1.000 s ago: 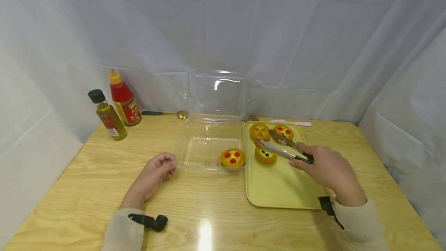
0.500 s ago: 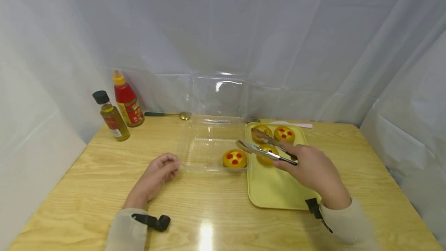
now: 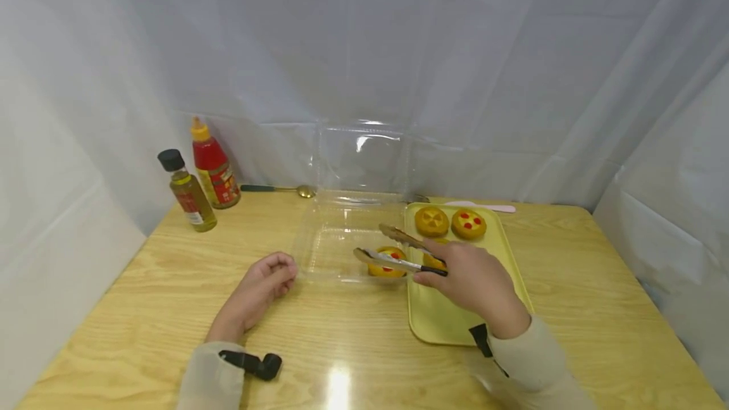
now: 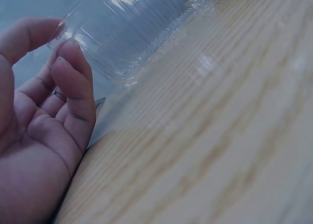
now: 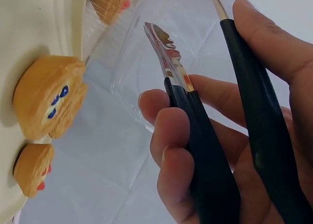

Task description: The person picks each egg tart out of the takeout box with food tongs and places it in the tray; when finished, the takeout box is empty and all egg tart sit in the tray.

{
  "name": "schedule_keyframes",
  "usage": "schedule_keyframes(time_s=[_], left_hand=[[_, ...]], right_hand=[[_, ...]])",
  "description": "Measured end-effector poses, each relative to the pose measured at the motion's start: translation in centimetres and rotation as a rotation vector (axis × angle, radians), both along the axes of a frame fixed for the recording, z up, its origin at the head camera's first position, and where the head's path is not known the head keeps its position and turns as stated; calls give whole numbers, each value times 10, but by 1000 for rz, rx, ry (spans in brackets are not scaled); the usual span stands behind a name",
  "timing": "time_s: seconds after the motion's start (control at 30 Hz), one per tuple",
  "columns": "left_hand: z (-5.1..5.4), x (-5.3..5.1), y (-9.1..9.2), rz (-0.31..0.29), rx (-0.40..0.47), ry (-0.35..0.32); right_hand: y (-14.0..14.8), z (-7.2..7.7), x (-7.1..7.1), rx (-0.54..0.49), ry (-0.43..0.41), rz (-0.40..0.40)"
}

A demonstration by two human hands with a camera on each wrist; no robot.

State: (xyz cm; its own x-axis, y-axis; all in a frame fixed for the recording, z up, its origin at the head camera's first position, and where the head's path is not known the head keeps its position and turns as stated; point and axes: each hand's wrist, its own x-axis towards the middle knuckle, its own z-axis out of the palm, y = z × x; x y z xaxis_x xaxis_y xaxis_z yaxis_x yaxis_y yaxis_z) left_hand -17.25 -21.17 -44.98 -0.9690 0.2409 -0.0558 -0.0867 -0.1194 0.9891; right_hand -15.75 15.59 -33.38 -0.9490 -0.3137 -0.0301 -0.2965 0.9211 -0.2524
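Note:
In the head view, my right hand point(image 3: 475, 283) grips black-handled metal tongs point(image 3: 401, 264), their arms spread apart over the right side of a clear plastic container point(image 3: 336, 255). Below the tongs, inside that container, lies a tart with red dots point(image 3: 376, 270), partly covered by them. Nothing shows between the tong tips. My left hand point(image 3: 256, 290) pinches the container's near left rim between thumb and finger, as the left wrist view shows. On the yellow tray point(image 3: 438, 324) sit a plain-topped tart point(image 3: 431, 222), a red-dotted tart point(image 3: 469, 224) and a blue-dotted tart point(image 5: 51, 99), which my right hand partly hides.
The container's raised lid point(image 3: 361, 163) stands toward the white curtain. Behind lie a spoon point(image 3: 305, 192), a fork point(image 3: 418, 198) and a pink knife point(image 3: 501, 209). At the back left stand an oil bottle point(image 3: 193, 204) and a red sauce bottle point(image 3: 216, 173).
My right hand has carried the spread tongs left, from above the tray's tarts to over the container. The left hand has stayed at the rim. The view has shifted slightly.

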Motion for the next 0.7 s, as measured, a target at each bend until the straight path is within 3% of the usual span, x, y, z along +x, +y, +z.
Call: schedule_keyframes(time_s=[0.7], left_hand=[[-1, -2, -1, 7, -16, -1]], right_hand=[[-29, -10, -8, 134, -1, -28]])
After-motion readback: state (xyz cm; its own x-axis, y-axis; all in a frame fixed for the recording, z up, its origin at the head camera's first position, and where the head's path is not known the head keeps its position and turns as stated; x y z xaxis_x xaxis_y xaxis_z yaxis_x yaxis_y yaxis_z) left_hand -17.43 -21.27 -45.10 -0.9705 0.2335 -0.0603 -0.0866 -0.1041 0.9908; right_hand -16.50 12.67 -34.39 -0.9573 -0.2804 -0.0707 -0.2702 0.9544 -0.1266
